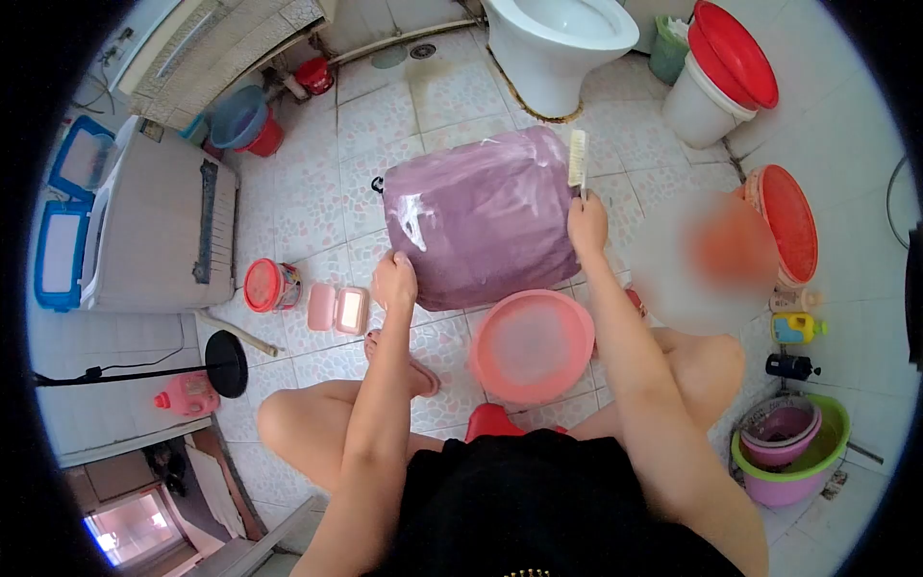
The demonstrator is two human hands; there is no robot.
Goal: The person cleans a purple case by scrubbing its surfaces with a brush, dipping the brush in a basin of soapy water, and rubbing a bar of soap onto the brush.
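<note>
A wet purple fabric bag (481, 226) with white foam on it lies on the tiled floor before me. My left hand (394, 281) is closed on its lower left corner. At the bag's right edge my right hand (587, 227) grips the handle of a brush (578, 159), whose pale bristles show above the fist. Just below the bag stands a pink basin (533, 346) of cloudy water. An open pink soap box (337, 309) with a pale bar in it sits to the left of my left hand.
Left are a red-lidded tub (272, 285), a washing machine (159, 226) and a pink bottle (187, 394). A toilet (562, 48) stands at the back. Along the right are a white bucket (702, 106), a red bucket (784, 226), a yellow bottle (793, 328) and stacked basins (790, 481).
</note>
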